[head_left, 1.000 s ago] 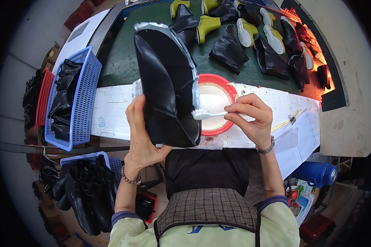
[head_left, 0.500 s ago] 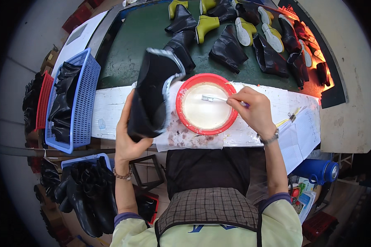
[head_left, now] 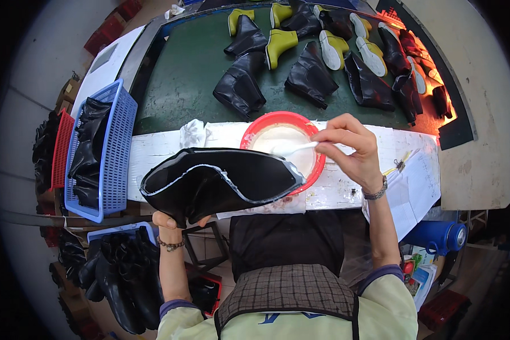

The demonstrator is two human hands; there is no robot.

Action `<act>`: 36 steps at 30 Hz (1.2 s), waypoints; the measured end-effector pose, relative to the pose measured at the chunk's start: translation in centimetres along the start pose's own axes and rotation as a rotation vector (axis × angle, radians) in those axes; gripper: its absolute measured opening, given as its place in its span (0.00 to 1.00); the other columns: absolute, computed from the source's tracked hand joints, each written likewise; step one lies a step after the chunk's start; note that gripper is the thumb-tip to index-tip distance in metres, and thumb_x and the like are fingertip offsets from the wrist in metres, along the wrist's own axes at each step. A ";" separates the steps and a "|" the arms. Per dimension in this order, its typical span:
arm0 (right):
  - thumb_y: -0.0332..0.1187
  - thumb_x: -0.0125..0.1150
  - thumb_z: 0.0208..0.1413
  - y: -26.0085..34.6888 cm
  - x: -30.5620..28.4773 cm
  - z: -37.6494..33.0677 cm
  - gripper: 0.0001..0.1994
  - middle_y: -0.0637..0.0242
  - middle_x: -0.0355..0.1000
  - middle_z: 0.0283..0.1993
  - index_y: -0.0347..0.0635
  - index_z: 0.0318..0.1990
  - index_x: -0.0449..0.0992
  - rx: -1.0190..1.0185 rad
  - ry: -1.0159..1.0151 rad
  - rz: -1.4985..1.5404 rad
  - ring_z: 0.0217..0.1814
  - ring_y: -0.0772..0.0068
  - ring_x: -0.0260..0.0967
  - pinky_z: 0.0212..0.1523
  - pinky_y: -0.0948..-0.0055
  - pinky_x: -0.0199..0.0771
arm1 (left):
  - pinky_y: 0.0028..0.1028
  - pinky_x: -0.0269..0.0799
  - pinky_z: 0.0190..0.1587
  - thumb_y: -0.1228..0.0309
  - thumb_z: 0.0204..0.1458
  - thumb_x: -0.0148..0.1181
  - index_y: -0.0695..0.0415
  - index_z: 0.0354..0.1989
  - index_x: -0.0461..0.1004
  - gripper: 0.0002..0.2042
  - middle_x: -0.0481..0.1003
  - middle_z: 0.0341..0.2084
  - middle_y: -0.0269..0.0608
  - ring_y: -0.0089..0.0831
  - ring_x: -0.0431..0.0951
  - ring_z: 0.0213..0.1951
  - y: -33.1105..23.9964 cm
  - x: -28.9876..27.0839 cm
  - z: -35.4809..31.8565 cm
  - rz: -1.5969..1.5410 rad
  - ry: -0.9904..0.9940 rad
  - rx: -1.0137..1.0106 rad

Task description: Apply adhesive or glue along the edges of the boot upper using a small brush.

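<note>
My left hand (head_left: pixel 173 219) grips a black leather boot upper (head_left: pixel 201 190) from below, fingers closed around it and partly hidden beneath. The upper lies crosswise over the white bench, its open side showing a line of white paste along the edge. Between the fingertips of my right hand (head_left: pixel 351 148) is a small brush (head_left: pixel 298 148) with a white handle. Its head dips at the near part of a red bowl (head_left: pixel 255 123) filled with creamy white paste (head_left: pixel 282 137). The tip of the upper covers the bowl's near left rim.
On the green conveyor belt (head_left: pixel 181 79) lie several black boot uppers (head_left: pixel 239 85) and yellow wedge soles (head_left: pixel 280 45), under an orange glow at right. A blue basket (head_left: pixel 114 147) of uppers stands left. Papers (head_left: pixel 411 175) and a blue flask (head_left: pixel 439 235) are at right.
The upper has been swung from upright to crosswise and brought nearer to me, over the bowl's edge. My right hand with the brush has shifted slightly.
</note>
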State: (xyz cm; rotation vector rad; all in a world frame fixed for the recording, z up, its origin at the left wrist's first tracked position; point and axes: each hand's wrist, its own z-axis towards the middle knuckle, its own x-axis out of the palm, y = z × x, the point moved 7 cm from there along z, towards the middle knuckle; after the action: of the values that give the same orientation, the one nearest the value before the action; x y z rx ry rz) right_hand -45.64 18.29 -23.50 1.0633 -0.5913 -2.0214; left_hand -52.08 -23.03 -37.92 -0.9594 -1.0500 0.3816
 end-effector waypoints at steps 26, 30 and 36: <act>0.33 0.77 0.45 4.0 1.4 2.6 0.10 0.75 0.76 0.33 0.50 0.36 0.87 -0.269 0.159 -0.079 0.36 0.77 0.69 0.43 0.71 0.58 | 0.44 0.72 0.32 0.71 0.35 0.73 0.71 0.69 0.57 0.48 0.72 0.55 0.65 0.52 0.79 0.37 1.3 14.0 2.8 -0.333 0.335 -0.352; 0.34 0.77 0.45 4.8 2.1 3.4 0.10 0.75 0.76 0.33 0.50 0.36 0.87 -0.306 0.203 -0.067 0.36 0.78 0.69 0.43 0.71 0.57 | 0.44 0.73 0.33 0.70 0.36 0.72 0.71 0.68 0.58 0.46 0.74 0.51 0.64 0.50 0.79 0.36 3.3 14.7 1.7 -0.426 0.373 -0.516; 0.35 0.79 0.43 7.5 4.0 5.2 0.11 0.76 0.75 0.33 0.51 0.36 0.87 -0.473 0.176 -0.002 0.35 0.77 0.69 0.43 0.70 0.57 | 0.42 0.71 0.33 0.68 0.39 0.71 0.73 0.66 0.60 0.44 0.76 0.42 0.60 0.43 0.77 0.31 5.5 15.9 1.2 -0.468 0.432 -0.670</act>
State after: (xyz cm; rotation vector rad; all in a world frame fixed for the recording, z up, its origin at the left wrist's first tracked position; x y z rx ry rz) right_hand -48.34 10.85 -17.50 0.9326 -0.0137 -1.9110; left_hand -44.55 -8.65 -33.41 -1.2649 -0.9703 -0.5823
